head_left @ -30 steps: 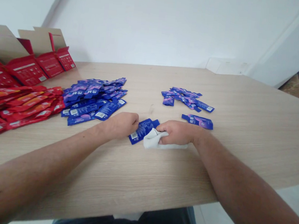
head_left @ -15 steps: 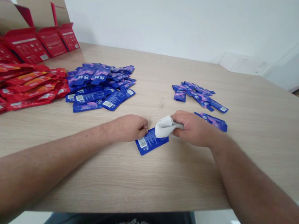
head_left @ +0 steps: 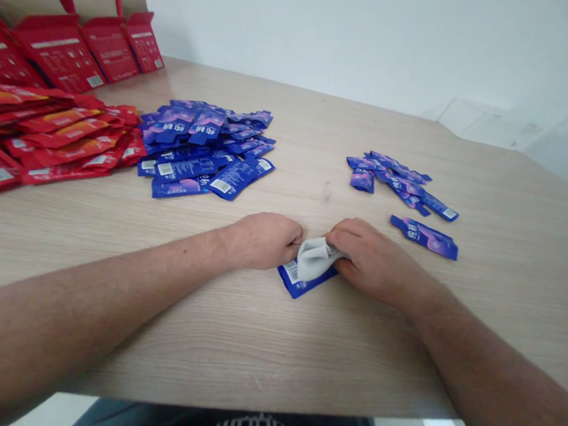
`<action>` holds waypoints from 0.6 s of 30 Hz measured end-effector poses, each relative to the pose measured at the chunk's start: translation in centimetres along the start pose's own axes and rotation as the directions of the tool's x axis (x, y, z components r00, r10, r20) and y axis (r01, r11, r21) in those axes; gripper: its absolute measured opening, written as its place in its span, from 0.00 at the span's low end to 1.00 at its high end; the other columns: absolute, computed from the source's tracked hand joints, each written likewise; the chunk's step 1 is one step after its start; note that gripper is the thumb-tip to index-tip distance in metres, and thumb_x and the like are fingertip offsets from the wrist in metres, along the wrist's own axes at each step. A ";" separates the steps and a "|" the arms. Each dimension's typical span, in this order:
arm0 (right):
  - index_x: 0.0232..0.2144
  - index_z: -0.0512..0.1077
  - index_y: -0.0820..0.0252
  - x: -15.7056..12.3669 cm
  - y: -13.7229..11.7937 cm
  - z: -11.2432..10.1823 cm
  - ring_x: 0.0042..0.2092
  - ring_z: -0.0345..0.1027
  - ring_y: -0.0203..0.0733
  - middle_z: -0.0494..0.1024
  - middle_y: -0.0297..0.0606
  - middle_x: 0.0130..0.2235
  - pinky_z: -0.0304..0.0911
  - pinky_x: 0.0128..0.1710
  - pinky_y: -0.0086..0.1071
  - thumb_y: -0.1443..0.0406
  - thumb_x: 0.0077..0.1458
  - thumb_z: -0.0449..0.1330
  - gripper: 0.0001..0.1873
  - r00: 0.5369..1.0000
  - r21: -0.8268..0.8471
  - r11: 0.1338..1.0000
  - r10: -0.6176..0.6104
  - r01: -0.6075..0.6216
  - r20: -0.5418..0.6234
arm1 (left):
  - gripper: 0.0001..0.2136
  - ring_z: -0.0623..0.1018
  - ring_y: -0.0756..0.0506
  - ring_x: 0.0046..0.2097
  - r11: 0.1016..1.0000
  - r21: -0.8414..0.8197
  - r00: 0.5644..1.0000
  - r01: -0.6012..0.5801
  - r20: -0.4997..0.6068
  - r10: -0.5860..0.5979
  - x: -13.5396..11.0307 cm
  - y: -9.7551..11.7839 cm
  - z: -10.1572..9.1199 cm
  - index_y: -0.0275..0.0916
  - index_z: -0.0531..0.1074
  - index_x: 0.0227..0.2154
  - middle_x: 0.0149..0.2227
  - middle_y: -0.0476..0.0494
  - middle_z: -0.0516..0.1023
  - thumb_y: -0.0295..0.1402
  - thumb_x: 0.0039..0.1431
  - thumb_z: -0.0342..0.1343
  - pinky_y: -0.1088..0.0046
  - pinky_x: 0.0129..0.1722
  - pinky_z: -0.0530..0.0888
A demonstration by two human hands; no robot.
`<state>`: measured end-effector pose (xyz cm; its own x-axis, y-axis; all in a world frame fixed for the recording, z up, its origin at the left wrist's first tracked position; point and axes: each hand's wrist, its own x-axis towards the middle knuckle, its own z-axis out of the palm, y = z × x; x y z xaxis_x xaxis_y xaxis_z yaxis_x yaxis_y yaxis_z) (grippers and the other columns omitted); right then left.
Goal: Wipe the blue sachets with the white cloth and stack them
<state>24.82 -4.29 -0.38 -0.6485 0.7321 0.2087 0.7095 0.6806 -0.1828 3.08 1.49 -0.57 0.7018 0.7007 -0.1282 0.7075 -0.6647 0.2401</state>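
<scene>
A blue sachet [head_left: 299, 289] lies on the table between my hands, its barcode side up. My left hand [head_left: 272, 242] is closed at the sachet's upper left edge, pinching it there; the fingertips are partly hidden. In my right hand [head_left: 368, 254] is a folded white cloth [head_left: 315, 259], gripped between thumb and fingers. The cloth rests on the sachet and covers much of it. Just beyond my right hand, a single blue-purple sachet [head_left: 425, 238] lies on the table.
At the left are a heap of blue sachets [head_left: 205, 145] and a pile of red packets [head_left: 65, 135]. Open red boxes [head_left: 61, 51] stand behind them. A smaller group of blue sachets [head_left: 400, 182] lies at the right on the wooden table [head_left: 231, 342]. A white wall [head_left: 331, 37] rises behind.
The cloth in my right hand has moved over the sachet toward its barcode end. My left hand still holds the edge. The view has shifted a little, moving the scene in the picture.
</scene>
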 end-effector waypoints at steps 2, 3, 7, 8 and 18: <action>0.37 0.71 0.60 0.0 -0.2 0.1 0.43 0.64 0.46 0.72 0.42 0.40 0.63 0.46 0.39 0.74 0.54 0.56 0.09 1.000 -0.008 1.000 0.009 -0.009 -0.013 | 0.12 0.75 0.45 0.30 1.000 -0.006 1.000 -0.005 0.003 0.005 0.0 0.0 0.0 0.43 0.77 0.32 0.30 0.45 0.80 0.38 0.58 0.49 0.71 0.25 0.61; 0.37 0.72 0.59 0.0 -0.4 0.1 0.44 0.64 0.46 0.72 0.42 0.40 0.62 0.46 0.39 0.74 0.54 0.57 0.09 1.000 0.002 1.000 -0.008 0.008 -0.009 | 0.12 0.75 0.45 0.31 1.000 -0.020 1.000 -0.013 0.004 0.014 -0.1 0.0 0.0 0.43 0.77 0.32 0.31 0.45 0.81 0.38 0.58 0.49 0.71 0.26 0.62; 0.40 0.73 0.57 0.0 -1.3 0.3 0.45 0.64 0.45 0.72 0.40 0.42 0.62 0.46 0.37 0.74 0.53 0.57 0.14 0.997 0.050 0.996 -0.076 0.074 0.034 | 0.12 0.76 0.46 0.32 0.997 -0.060 0.999 -0.045 0.005 0.046 -0.2 -0.1 -0.1 0.43 0.77 0.33 0.31 0.46 0.80 0.39 0.59 0.50 0.72 0.27 0.63; 0.40 0.73 0.57 0.0 -1.2 0.3 0.45 0.64 0.45 0.72 0.40 0.41 0.62 0.46 0.38 0.74 0.52 0.57 0.14 0.998 0.038 0.998 -0.054 0.053 0.038 | 0.11 0.75 0.46 0.31 0.998 -0.057 0.999 -0.040 0.004 0.040 -0.2 -0.1 -0.1 0.43 0.77 0.32 0.30 0.46 0.80 0.38 0.58 0.50 0.72 0.26 0.63; 0.38 0.73 0.59 0.0 -1.1 0.1 0.44 0.64 0.45 0.72 0.41 0.41 0.62 0.47 0.38 0.73 0.53 0.57 0.11 0.998 0.013 0.999 -0.030 0.030 0.050 | 0.11 0.74 0.47 0.30 0.995 -0.066 0.997 -0.073 -0.014 0.072 0.0 -0.5 0.2 0.44 0.77 0.31 0.29 0.48 0.80 0.38 0.59 0.49 0.73 0.26 0.62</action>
<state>24.04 -5.03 -0.27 -0.6828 0.7116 0.1654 0.6862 0.7024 -0.1891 2.75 1.70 -0.91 0.7500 0.6544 -0.0966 0.6471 -0.6955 0.3122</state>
